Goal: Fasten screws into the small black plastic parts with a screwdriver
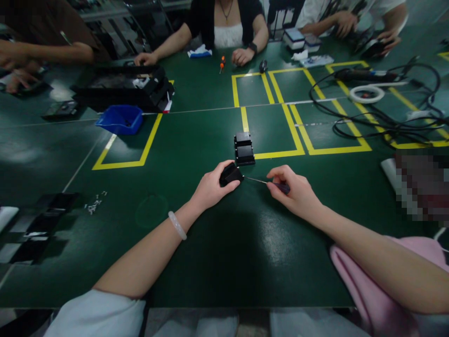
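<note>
My left hand (213,185) grips a small black box-like part (231,175) on the green table, thumb along its near side and fingers over its far side. A screwdriver (280,187) is in my right hand (294,189), its dark handle between thumb and fingers. The thin shaft points left, and its tip reaches a small bright screw at the right end of the part; whether they touch I cannot tell. Just beyond my left hand, similar black parts (244,149) with bright screws at their edges stand in a short row.
Loose screws (94,203) lie left, near several black parts (45,220). Farther back are a blue bin (121,120) and black trays (122,91). Cables (372,121) coil at right, above a pink cloth (354,281). Co-workers' hands (243,56) rest or work across the table.
</note>
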`<state>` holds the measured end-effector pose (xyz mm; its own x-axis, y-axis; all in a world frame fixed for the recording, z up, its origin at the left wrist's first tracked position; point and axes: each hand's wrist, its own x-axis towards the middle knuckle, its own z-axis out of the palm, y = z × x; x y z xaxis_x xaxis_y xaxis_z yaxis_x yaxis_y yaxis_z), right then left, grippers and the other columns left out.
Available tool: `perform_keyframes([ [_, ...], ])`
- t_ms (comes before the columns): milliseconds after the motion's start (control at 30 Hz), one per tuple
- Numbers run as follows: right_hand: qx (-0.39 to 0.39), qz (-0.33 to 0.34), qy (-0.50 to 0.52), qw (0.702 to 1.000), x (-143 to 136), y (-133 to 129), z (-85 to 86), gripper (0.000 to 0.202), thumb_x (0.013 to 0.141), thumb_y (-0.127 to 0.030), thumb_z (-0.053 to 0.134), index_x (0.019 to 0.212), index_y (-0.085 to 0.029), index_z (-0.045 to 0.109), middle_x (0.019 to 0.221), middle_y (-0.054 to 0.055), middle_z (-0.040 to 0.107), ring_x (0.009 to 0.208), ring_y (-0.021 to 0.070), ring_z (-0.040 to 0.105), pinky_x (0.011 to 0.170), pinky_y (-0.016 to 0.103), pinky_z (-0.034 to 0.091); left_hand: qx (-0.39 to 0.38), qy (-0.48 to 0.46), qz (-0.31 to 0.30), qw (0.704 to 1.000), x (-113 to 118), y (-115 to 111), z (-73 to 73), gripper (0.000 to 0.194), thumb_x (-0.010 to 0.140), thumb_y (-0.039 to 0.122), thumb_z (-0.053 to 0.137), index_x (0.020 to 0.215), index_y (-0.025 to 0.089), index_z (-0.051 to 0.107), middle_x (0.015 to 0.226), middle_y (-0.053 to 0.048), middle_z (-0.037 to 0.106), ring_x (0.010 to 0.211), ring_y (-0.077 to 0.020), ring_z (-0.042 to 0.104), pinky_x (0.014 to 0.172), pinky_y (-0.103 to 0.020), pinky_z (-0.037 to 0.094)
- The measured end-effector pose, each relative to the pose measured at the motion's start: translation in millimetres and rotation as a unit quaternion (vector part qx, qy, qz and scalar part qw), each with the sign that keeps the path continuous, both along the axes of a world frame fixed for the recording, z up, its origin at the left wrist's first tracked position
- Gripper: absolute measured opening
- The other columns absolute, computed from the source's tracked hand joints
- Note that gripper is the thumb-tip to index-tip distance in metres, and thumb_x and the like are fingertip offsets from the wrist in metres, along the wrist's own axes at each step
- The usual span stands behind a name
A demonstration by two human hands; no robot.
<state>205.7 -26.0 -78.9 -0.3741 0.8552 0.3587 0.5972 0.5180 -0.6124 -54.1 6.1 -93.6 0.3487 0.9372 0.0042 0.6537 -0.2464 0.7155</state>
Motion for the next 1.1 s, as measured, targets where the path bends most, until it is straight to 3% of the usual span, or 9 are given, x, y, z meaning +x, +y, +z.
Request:
perform_keyframes([
  [200, -0.016, -0.002, 0.002, 1.000, 0.1, 0.6, -1.2, 0.007, 0.097, -0.026, 0.052, 0.102, -0.021, 0.052, 0.067, -0.005, 0.057, 0.057, 0.0111, 0.057, 0.058, 0.023, 0.043, 0.006, 0.003, -0.002, 1.000, 0.1, 0.2, -1.1, 0.063, 0.089, 0.050, 0.063, 0.143, 0.022, 0.047, 0.121, -0.009, 0.069, 0.105, -0.0282, 0.069, 0.089, -0.040, 0.054],
  [367, 0.004, 0.002, -0.024, 1.000, -2.1, 1.3, -3.1, 0.013, 0.092, -0.023, 0.057, 0.104, -0.021, 0.052, 0.072, -0.003, 0.059, 0.061, 0.0121, 0.059, 0.060, 0.024, 0.045, 0.010, 0.020, -0.013, 1.000, 1.3, -0.3, -1.3, 0.063, 0.089, 0.052, 0.062, 0.143, 0.024, 0.046, 0.121, -0.008, 0.069, 0.106, -0.0286, 0.069, 0.086, -0.039, 0.054],
  [667, 0.068, -0.011, 0.005, 0.998, 0.0, -4.5, 5.3, 0.003, 0.089, -0.019, 0.054, 0.090, -0.022, 0.053, 0.068, -0.003, 0.060, 0.057, 0.0111, 0.061, 0.057, 0.022, 0.046, 0.006, 0.009, -0.016, 1.000, 0.6, -0.8, -0.4, 0.064, 0.089, 0.054, 0.061, 0.144, 0.024, 0.046, 0.121, -0.008, 0.069, 0.102, -0.0267, 0.069, 0.085, -0.038, 0.054],
  [1100, 0.031, 0.010, -0.002, 0.999, -2.0, -5.0, 6.7, 0.004, 0.088, -0.020, 0.053, 0.086, -0.023, 0.053, 0.067, -0.003, 0.060, 0.055, 0.0107, 0.058, 0.056, 0.023, 0.045, 0.009, 0.016, -0.016, 1.000, 1.2, -0.5, 0.2, 0.063, 0.089, 0.053, 0.061, 0.143, 0.023, 0.047, 0.120, -0.009, 0.069, 0.105, -0.0282, 0.069, 0.086, -0.039, 0.054],
])
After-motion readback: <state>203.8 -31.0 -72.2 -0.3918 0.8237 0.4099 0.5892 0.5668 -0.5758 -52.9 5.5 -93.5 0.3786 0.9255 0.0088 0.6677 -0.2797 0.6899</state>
